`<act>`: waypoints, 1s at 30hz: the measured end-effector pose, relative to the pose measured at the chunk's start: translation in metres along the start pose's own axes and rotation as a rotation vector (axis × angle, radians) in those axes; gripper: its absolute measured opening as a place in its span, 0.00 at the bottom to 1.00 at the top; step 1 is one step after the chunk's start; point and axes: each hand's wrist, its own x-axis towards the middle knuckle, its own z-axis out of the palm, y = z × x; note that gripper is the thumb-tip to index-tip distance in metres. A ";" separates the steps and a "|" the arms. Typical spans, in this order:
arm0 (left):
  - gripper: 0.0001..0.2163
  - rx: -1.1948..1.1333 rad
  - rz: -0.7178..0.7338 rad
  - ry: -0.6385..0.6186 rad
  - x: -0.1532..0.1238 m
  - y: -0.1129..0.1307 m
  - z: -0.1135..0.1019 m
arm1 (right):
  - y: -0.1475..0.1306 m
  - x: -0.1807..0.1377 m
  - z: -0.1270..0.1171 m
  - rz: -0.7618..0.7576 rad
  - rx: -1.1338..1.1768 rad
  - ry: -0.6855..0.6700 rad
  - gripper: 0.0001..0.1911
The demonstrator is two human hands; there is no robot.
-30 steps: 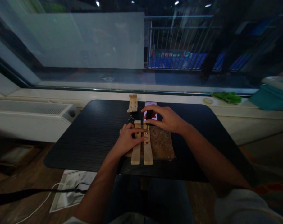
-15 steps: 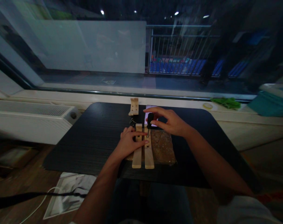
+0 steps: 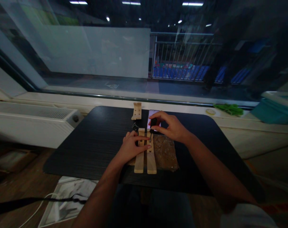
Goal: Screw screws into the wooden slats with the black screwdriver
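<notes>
Two pale wooden pieces, the left one (image 3: 139, 161) and the right one (image 3: 151, 163), lie side by side over a worn brown board (image 3: 166, 155). My left hand (image 3: 131, 148) rests across the left piece, its thumb and index finger stretched apart onto the right piece. Between those two fingertips is a hole with a screwdriver (image 3: 153, 122) standing nearly upright in it. My right hand (image 3: 173, 128) grips its black handle from above; part of the handle is hidden by the fingers. Whether a screw sits under the tip is too small to tell.
Behind the hands a lit phone (image 3: 150, 116) lies on the black table (image 3: 91, 142). Small dark metal parts (image 3: 135, 126) and another pair of wooden pieces (image 3: 137, 111) are farther back. A tape roll (image 3: 210, 111), green cloth (image 3: 229, 109) and teal container (image 3: 274, 109) sit on the sill.
The fingers of my right hand have shifted around the screwdriver handle. The view has tilted up slightly. My left hand stays on the wooden pieces.
</notes>
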 end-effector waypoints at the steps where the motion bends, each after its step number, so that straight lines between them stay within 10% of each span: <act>1: 0.13 0.001 -0.002 0.000 0.000 0.000 0.000 | 0.000 0.000 0.000 -0.008 -0.007 0.000 0.15; 30: 0.11 -0.028 -0.041 0.041 -0.001 0.003 0.002 | -0.001 0.000 -0.004 -0.114 -0.060 -0.031 0.15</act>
